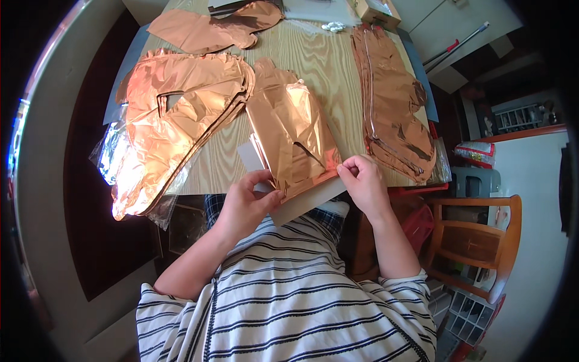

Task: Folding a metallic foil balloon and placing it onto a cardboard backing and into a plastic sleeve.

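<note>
A flat copper-coloured foil balloon [292, 136] lies folded at the table's near edge, in front of my body. Beneath it is a pale grey card [310, 202], sticking out past the foil toward me and at its left side. My left hand [248, 202] pinches the near left corner of the foil, thumb on top. With thumb and forefinger, my right hand [363, 184] grips the near right corner. A big pile of flat foil balloons [181, 120] lies to the left, partly hanging over the table's near edge.
Another stack of copper foil balloons [395, 108] lies along the right side of the wooden table [316, 57]. One more foil balloon [208, 30] is at the far left. Small white items [333, 27] and a cardboard box [377, 12] are at the back. A wooden chair [473, 241] stands at right.
</note>
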{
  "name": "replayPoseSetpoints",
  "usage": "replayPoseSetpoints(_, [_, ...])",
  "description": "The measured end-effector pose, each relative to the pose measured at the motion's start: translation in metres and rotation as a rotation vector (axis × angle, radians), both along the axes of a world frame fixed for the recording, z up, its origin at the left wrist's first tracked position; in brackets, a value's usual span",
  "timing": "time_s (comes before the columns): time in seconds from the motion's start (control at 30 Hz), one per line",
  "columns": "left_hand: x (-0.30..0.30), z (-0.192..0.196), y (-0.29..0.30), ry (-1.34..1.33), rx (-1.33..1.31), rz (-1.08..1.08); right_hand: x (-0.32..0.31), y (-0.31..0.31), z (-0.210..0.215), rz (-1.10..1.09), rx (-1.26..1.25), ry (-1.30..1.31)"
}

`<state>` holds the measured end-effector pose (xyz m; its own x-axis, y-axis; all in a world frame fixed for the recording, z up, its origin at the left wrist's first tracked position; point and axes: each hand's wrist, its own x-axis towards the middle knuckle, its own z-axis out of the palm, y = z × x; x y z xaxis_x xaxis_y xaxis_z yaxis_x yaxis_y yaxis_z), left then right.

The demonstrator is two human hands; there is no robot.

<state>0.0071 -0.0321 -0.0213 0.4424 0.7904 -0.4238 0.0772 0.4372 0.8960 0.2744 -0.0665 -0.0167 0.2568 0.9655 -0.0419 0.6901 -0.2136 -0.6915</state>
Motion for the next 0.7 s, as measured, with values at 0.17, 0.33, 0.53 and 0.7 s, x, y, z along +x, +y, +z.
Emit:
replayPoseSetpoints(0.17, [-0.001, 0.032, 0.003, 0.416, 0.276, -0.069, 0.003, 0.001, 0.002, 0.01, -0.009, -0.034])
replayPoseSetpoints(0.33, [-0.007, 0.021, 0.015, 0.493, 1.316, -0.253, 0.003, 0.001, 0.003, 0.018, -0.002, -0.037])
replayPoseSetpoints(0.53, [-0.006, -0.014, 0.031, 0.403, 1.443, -0.44, 0.004, -0.002, -0.004, 0.03, 0.053, -0.086])
replayPoseSetpoints(0.7, [-0.005, -0.017, 0.032, 0.376, 1.407, -0.427, -0.006, -0.009, -0.005, 0.023, 0.179, -0.263])
